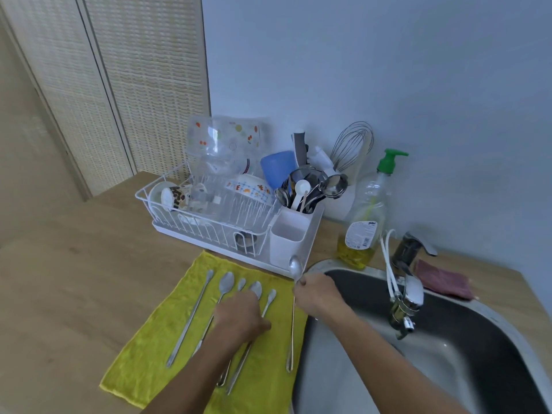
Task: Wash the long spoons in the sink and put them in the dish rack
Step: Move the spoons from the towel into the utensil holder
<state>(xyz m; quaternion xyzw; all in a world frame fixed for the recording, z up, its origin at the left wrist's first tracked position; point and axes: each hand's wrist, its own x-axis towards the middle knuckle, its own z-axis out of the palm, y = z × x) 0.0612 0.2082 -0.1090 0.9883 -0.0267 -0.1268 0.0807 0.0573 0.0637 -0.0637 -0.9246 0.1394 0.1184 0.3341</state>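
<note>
Since the long spoons are laid out side by side on a yellow towel (pixel 143 363) spread over the wooden bench (pixel 74 279), bowls pointing away toward the wall, I'd guess the cloth is there to keep them from sliding and to keep them gathered within easy reach of the basin. Farthest left lies a slim long spoon (pixel 191 316), untouched. Next to it a larger-bowled spoon (pixel 226 282) runs under the left hand (pixel 239 316), which rests palm-down across the middle handles — its fingers are curled over them, but whether they have closed on one or merely press on the lot I cannot tell. Three more bowls peek out past the knuckles, the last a small one (pixel 271 294).

Behind the towel stands the white dish rack (pixel 209 231), already crowded with cups and a patterned bowl, its cutlery holder (pixel 288 234) full at the back but with a free front pocket — likely where the washed spoons will go, upright.

Further right, the right hand (pixel 318 294) pinches one spoon (pixel 294 318) near its neck between thumb and fingertips; its far end seems to sit at the towel's edge, the shaft lying right along the sink's rim. That hold looks like the start of carrying it across to the sink (pixel 493 318), whose tap (pixel 407 297) shows no water running. Dish soap (pixel 363 222) stands near the tap, handy for the wash.
</note>
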